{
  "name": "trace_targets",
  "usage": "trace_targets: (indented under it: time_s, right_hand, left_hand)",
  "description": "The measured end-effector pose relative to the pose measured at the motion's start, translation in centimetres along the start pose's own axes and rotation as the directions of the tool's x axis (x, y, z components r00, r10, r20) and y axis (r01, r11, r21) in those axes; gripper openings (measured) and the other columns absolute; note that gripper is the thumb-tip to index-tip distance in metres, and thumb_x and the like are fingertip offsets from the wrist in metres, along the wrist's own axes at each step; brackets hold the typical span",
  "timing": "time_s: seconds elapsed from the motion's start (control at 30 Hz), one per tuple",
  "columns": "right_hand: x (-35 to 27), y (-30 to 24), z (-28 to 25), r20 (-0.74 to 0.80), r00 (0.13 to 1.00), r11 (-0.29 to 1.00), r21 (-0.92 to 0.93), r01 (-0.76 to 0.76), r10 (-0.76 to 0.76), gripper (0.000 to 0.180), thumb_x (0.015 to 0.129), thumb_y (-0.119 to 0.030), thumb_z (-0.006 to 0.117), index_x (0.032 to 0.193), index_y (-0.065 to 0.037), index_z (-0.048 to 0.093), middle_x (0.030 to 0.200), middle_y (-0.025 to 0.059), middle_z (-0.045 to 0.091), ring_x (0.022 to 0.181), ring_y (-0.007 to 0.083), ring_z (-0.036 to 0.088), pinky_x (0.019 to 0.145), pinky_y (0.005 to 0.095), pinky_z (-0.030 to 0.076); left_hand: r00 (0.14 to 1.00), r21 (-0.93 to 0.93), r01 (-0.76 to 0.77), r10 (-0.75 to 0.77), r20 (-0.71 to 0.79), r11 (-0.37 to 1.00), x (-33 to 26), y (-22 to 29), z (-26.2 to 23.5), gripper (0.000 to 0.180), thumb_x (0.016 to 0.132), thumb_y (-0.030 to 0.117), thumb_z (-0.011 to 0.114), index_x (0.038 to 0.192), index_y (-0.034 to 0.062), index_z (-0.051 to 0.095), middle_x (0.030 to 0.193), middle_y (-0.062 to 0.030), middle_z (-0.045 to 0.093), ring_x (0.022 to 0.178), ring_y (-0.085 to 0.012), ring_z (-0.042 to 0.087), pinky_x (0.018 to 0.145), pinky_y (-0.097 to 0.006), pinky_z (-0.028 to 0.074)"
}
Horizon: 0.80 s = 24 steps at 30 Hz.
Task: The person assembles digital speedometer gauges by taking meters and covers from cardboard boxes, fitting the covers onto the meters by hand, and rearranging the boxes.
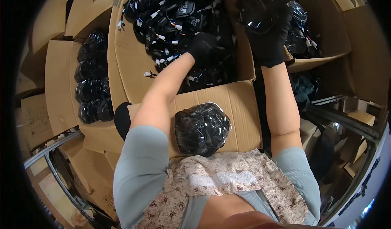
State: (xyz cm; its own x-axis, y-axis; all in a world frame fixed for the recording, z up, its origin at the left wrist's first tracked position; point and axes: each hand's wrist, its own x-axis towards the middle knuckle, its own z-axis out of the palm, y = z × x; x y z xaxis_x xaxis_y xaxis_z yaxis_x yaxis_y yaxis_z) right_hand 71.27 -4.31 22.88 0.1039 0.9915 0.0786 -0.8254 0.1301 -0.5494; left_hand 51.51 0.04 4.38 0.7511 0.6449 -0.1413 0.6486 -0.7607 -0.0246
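Note:
My left hand [202,49], in a black glove, reaches into a large cardboard box among a heap of black parts [163,27] with coloured wires and white connectors. Its fingers blend into the dark parts. My right hand [269,43], also black-gloved, is raised over the wall between this box and the one at the right. It grips a dark item in shiny clear plastic [258,9], whose shape is hard to make out. On the cardboard flap [246,111] in front of me lies a rounded black item wrapped in clear plastic [202,129].
At the left, a cardboard box [61,86] holds stacked plastic-wrapped black items [93,80]. The right box [326,60] contains more wrapped black items with wires [299,37]. Metal frame bars [346,121] run at the lower right, and another metal rail [53,147] curves at the lower left.

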Motion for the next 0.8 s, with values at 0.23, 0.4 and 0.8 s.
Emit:
trace_targets:
  time_s: [0.23, 0.4, 0.8]
  right_hand:
    - [-1.5, 0.1, 2.7, 0.2, 0.966, 0.871, -0.429, 0.238, -0.165, 0.062, 0.084, -0.043, 0.061, 0.134, -0.009, 0.046, 0.136, 0.0076, 0.049, 0.127, 0.0255, 0.046, 0.104, 0.0404, 0.036]
    - [-3.9, 2.3, 1.9, 0.528, 0.835, 0.449, -0.715, 0.536, -0.155, 0.084, 0.065, -0.019, 0.08, 0.139, -0.009, 0.041, 0.14, 0.0164, 0.037, 0.128, 0.031, 0.042, 0.106, 0.0426, 0.038]
    - [-7.5, 4.9, 5.3, 0.873, 0.488, 0.085, -0.484, 0.871, -0.028, 0.093, 0.053, -0.049, 0.089, 0.13, -0.012, 0.052, 0.144, 0.02, 0.025, 0.132, 0.04, 0.034, 0.107, 0.0485, 0.036]
  left_hand:
    - [0.762, -0.854, 0.197, -0.623, -0.176, 0.482, -7.8, -0.6, -8.2, 0.032, 0.082, 0.027, 0.068, 0.105, 0.0052, 0.068, 0.095, -0.0159, 0.068, 0.091, -0.0275, 0.066, 0.079, -0.035, 0.05]
    - [0.681, -0.964, 0.032, -0.711, -0.172, 0.264, -13.7, 1.2, -14.4, 0.042, 0.092, 0.023, 0.061, 0.126, -0.0009, 0.057, 0.117, -0.008, 0.063, 0.104, -0.0141, 0.057, 0.093, -0.03, 0.043]
    - [0.777, -0.959, -0.283, -0.591, -0.216, -0.021, -21.8, 7.3, -20.6, 0.06, 0.086, 0.027, 0.07, 0.134, -0.0004, 0.049, 0.122, -0.0087, 0.059, 0.114, -0.0164, 0.054, 0.1, -0.033, 0.042]
